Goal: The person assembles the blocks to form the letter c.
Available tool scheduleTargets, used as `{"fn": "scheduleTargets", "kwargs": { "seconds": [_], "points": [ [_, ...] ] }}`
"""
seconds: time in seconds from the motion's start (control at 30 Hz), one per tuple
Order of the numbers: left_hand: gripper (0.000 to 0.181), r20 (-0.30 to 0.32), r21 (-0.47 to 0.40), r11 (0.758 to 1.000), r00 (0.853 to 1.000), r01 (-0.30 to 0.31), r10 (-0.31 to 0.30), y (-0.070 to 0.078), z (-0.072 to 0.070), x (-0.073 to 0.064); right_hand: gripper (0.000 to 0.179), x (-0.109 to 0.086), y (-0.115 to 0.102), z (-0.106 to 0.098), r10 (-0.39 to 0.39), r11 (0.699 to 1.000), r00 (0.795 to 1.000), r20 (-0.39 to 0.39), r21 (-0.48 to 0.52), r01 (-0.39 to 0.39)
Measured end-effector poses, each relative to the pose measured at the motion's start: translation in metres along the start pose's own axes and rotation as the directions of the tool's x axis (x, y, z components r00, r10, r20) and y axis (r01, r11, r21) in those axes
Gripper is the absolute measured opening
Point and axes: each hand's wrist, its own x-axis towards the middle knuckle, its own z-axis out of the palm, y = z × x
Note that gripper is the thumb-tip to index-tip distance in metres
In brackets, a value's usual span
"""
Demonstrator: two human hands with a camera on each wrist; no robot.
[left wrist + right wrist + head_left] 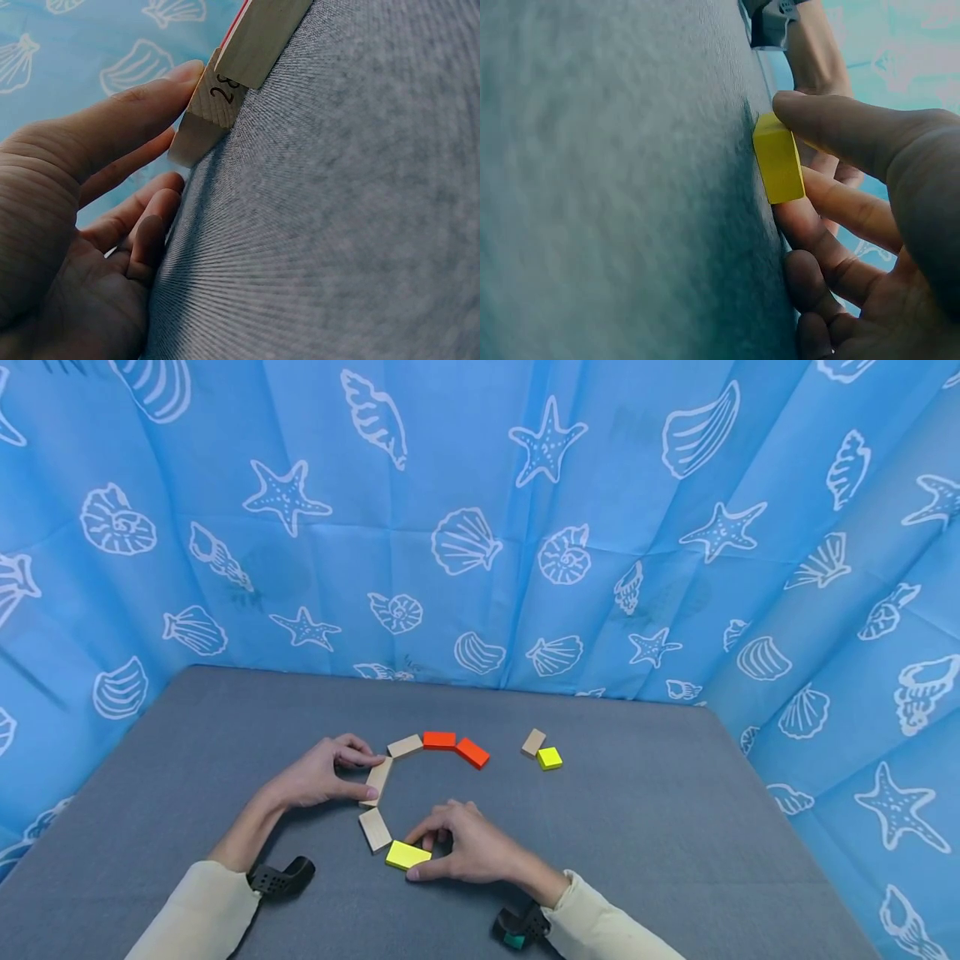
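On the grey table, several small blocks form an open curve. My left hand [326, 774] holds a plain wooden block [380, 780] on the curve's left side, thumb near one end and a fingertip near the other. Dark printed digits show on the end of that wooden block [216, 97] in the left wrist view. At the curve's near end, my right hand [472, 847] pinches a yellow block [407, 855] between thumb and fingers; the yellow block [779, 161] lies on the cloth. Between the held blocks sits another plain wooden block [375, 830].
Farther along the curve come a wooden block [406, 746] and two red blocks [439, 741]. Apart to the right lie a wooden block [533, 742] and a yellow block [550, 758]. A blue seashell-print curtain [465, 602] hangs behind the grey table [637, 827].
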Motion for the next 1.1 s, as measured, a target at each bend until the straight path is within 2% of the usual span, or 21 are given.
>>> {"fn": "scheduleTargets", "kwargs": {
  "seconds": [0.23, 0.53, 0.6, 0.73, 0.83, 0.9, 0.97, 1.03, 1.1],
  "points": [
    [0.057, -0.005, 0.022, 0.999, 0.999, -0.045, 0.045, 0.000, 0.000, -0.001, 0.031, 0.000, -0.001, 0.002, -0.008, 1.000, 1.000, -0.004, 0.010, 0.008],
    [0.056, 0.000, 0.014, 0.999, 0.999, -0.044, 0.044, -0.001, 0.000, -0.002, 0.030, 0.000, 0.000, 0.003, -0.003, 1.000, 1.000, -0.010, 0.021, 0.003],
    [0.056, 0.000, 0.011, 0.999, 0.999, -0.043, 0.043, -0.001, 0.000, -0.001, 0.030, 0.000, 0.001, 0.001, -0.013, 0.998, 1.000, -0.012, 0.054, 0.013],
    [0.056, -0.001, 0.009, 0.999, 0.999, -0.038, 0.038, 0.000, 0.000, -0.002, 0.030, 0.000, 0.002, -0.008, -0.015, 0.993, 0.999, -0.047, 0.114, 0.020],
    [0.056, 0.000, 0.005, 1.000, 1.000, -0.031, 0.031, 0.000, 0.000, -0.002, 0.028, -0.002, 0.006, -0.022, -0.005, 0.993, 0.992, -0.126, 0.115, 0.019],
    [0.056, 0.000, 0.002, 1.000, 1.000, -0.027, 0.027, 0.000, 0.000, -0.002, 0.026, -0.004, 0.013, -0.033, 0.000, 0.995, 0.980, -0.200, 0.094, 0.019],
    [0.056, 0.001, -0.001, 1.000, 1.000, -0.026, 0.026, 0.000, 0.000, -0.002, 0.024, -0.007, 0.020, -0.043, 0.004, 0.999, 0.955, -0.297, 0.052, 0.012],
    [0.056, 0.001, -0.005, 1.000, 1.000, -0.026, 0.026, 0.000, 0.000, -0.001, 0.022, -0.008, 0.030, -0.053, 0.018, 1.000, 0.917, -0.398, 0.005, -0.017],
    [0.056, 0.002, -0.005, 1.000, 1.000, -0.026, 0.026, -0.001, 0.000, -0.001, 0.022, -0.010, 0.041, -0.061, 0.050, 0.996, 0.868, -0.495, -0.041, -0.080]
  ]
}}
